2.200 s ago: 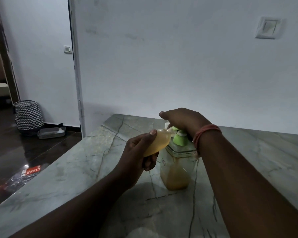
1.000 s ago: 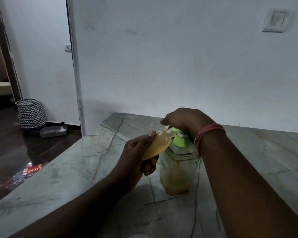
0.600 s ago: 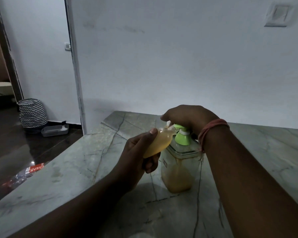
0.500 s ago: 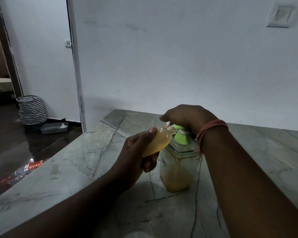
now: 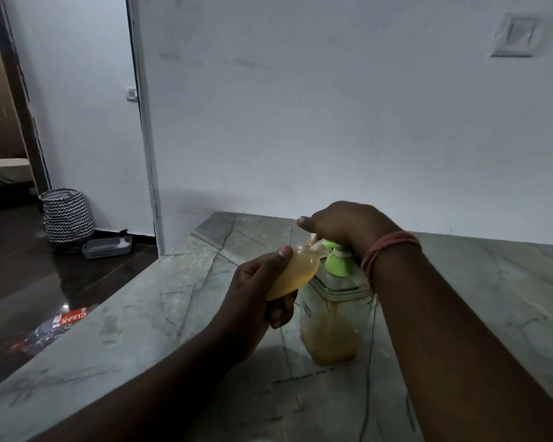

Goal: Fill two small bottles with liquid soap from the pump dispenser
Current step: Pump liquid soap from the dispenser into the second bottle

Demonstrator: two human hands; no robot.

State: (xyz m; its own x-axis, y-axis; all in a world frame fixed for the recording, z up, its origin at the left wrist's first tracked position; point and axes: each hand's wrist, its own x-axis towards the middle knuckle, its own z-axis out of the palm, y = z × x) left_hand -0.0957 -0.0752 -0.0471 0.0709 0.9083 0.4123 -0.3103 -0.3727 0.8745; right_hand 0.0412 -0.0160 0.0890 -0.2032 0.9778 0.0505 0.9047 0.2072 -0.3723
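Floor: packet [image 5: 65,321] lettered "CLEAR"

The scene was seen from one wide-angle camera worn on the head, directed forward and a little down over the marble counter [image 5: 115,330]. Both forearms were seen entering from the bottom edge, near the lens, and the white wall [image 5: 332,122] was faced behind the counter. No second view was given.

Small bottle [image 5: 296,272] left of pump dispenser [image 5: 332,317] on counter [image 5: 141,330].
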